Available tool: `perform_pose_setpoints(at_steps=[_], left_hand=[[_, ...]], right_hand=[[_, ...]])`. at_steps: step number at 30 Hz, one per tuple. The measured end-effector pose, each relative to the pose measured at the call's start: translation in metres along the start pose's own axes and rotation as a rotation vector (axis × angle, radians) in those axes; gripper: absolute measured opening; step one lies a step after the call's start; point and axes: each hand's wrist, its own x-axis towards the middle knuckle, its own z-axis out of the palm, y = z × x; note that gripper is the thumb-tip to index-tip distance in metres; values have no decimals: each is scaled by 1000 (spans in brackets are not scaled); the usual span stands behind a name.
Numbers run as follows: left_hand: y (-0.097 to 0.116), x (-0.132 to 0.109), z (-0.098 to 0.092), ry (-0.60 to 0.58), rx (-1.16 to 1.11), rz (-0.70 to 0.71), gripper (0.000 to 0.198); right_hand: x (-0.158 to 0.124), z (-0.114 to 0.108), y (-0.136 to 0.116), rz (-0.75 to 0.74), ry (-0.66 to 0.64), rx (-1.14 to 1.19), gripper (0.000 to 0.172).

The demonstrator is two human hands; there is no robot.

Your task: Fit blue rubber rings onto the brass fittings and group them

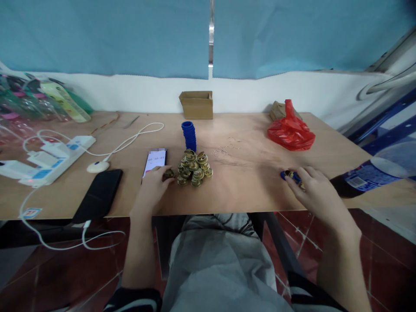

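Observation:
My left hand (152, 187) is closed on a dark brass-coloured round piece (168, 174) at the table's front, left of a pile of similar brass round pieces (193, 167). Behind the pile stands a leaning stack of blue rings (189, 135). Far to the right, my right hand (314, 190) has its thumb and fingers closed around a blue ring with brass pieces (290, 174) at the tabletop. Its fingers partly hide that piece. A lit phone (154, 159) with a timer on its screen lies just behind my left hand, partly covered by it.
A dark phone (99, 195), a white power strip (61, 160) and loose cables lie at left, near plastic bottles (42, 102). An open cardboard box (197, 106) stands at the wall. A red plastic bag (290, 132) and a cola bottle (367, 173) are at right.

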Motion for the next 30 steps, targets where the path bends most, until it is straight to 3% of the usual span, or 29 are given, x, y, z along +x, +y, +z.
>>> perform_pose_setpoints(at_steps=[9, 18, 30], left_hand=[[7, 8, -2, -140, 54, -3, 33], [8, 6, -6, -179, 6, 36, 40], [1, -3, -3, -163, 11, 70, 54]], right_hand=[[-10, 7, 16, 184, -177, -135, 32], [11, 38, 16, 258, -44, -223, 34], [18, 55, 3, 213, -44, -138, 24]])
